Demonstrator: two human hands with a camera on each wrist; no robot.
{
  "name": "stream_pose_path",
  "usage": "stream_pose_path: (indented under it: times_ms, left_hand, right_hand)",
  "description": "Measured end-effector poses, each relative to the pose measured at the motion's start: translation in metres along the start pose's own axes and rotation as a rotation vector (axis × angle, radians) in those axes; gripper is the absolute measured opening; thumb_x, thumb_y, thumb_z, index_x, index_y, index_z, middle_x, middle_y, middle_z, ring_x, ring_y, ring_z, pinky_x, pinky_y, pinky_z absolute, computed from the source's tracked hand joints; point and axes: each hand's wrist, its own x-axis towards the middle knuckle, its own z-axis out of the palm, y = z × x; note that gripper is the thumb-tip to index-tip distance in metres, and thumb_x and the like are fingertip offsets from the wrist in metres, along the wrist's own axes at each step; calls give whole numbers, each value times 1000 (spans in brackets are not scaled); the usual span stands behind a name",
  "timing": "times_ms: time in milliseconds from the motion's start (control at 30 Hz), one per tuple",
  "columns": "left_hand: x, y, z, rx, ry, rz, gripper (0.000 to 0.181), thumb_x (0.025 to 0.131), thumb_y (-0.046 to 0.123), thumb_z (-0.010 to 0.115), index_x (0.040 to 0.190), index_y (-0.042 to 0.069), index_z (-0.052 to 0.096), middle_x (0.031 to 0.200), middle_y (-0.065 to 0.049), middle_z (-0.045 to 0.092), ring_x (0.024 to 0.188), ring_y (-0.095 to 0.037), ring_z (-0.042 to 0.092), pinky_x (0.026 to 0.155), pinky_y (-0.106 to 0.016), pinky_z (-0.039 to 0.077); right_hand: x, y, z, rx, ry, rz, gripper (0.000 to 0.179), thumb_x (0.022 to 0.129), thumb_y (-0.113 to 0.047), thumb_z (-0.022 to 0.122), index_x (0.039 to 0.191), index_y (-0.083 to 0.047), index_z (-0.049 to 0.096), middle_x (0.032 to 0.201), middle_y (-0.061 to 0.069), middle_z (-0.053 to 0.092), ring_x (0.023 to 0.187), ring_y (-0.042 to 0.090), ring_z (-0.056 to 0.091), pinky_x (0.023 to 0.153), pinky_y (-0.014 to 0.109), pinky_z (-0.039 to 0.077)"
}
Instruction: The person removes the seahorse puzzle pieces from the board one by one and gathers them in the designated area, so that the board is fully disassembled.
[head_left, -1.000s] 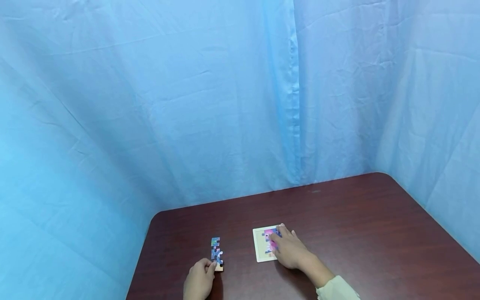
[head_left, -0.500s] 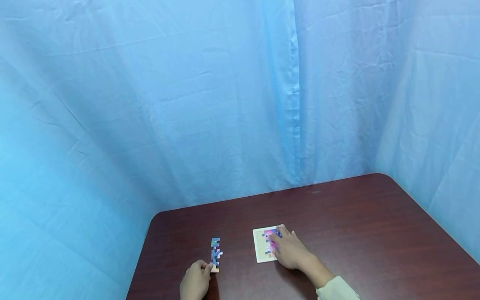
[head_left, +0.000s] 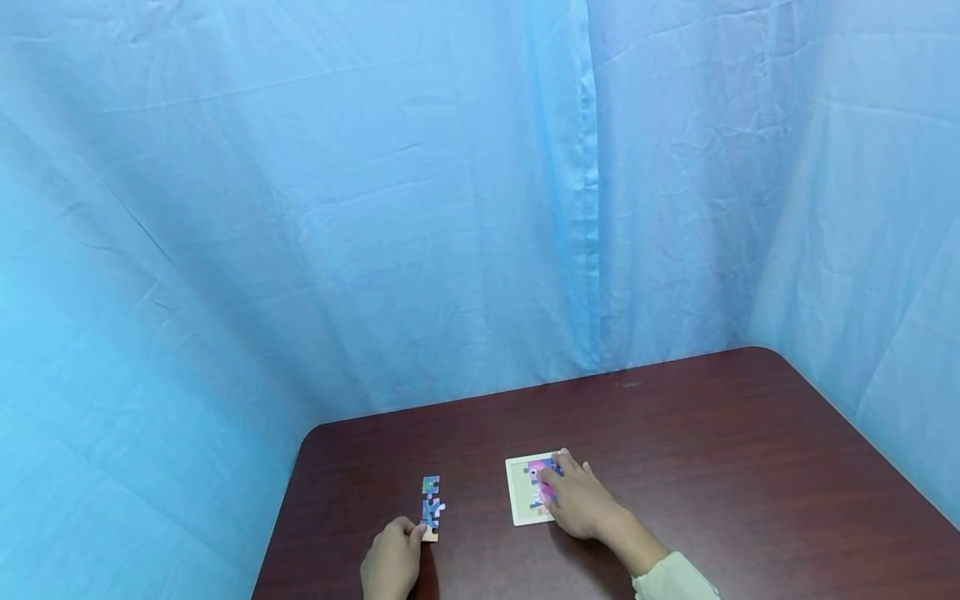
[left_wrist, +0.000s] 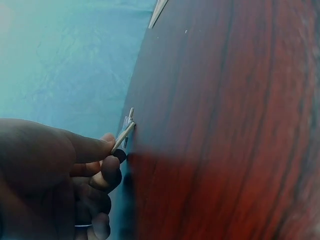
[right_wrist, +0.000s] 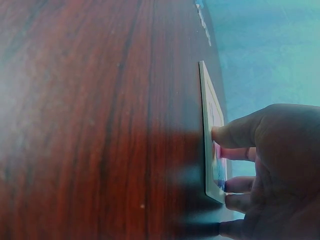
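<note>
A jigsaw puzzle piece [head_left: 431,537] with a pale lower edge is pinched between the thumb and fingers of my left hand [head_left: 392,558]. In the left wrist view this puzzle piece [left_wrist: 123,137] is tilted up off the table. Just beyond it, other jigsaw pieces [head_left: 431,507] lie in a short column. My right hand [head_left: 585,502] rests its fingertips on a pale square puzzle tray [head_left: 517,496]. Pink and blue pieces [head_left: 537,475] fill part of that tray, while its left side shows bare board. My right palm hides the tray's right part.
Both hands work over a dark reddish-brown table [head_left: 712,467] with rounded far corners. Light blue curtains [head_left: 450,208] hang behind the table and along both sides.
My left hand has shifted slightly left with the pinched piece, which now lines up below the column instead of sticking out to its right. My right hand and the tray look unmoved.
</note>
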Motion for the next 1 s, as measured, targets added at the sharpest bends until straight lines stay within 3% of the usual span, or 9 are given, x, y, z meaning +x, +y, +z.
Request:
stream_pose_path:
  times_ms: [400, 633, 833, 1000]
  left_hand:
    - [0, 0, 5, 5, -32, -9, 30, 102, 32, 68, 80, 14, 59, 73, -1, 64, 67, -18, 59, 63, -45, 48]
    - [0, -1, 4, -8, -21, 16, 29, 101, 32, 69, 80, 14, 60, 79, -4, 70, 72, -20, 66, 64, -48, 50]
    - [-1, -2, 3, -18, -12, 31, 31, 102, 33, 67, 79, 14, 60, 77, -4, 68, 70, -21, 64, 62, -47, 48]
    - [-7, 6, 7, -58, 17, 57, 29, 102, 32, 67, 79, 15, 61, 75, -2, 67, 68, -18, 62, 60, -44, 46]
  right_hand:
    - [0, -1, -1, -2, -7, -3, 44, 98, -14, 67, 142, -6, 62, 163, 30, 40, 159, 48, 29, 125, 69, 25]
    - [0, 0, 0, 0, 15, -7, 38, 96, -13, 70, 133, -8, 65, 161, 30, 43, 158, 49, 31, 124, 70, 27]
    - [1, 0, 0, 16, 24, -13, 35, 96, -12, 69, 130, -7, 65, 160, 30, 43, 158, 48, 31, 123, 71, 26]
    - [1, 1, 3, 14, 47, -27, 28, 94, -10, 70, 122, -8, 66, 157, 30, 46, 154, 48, 38, 121, 73, 28]
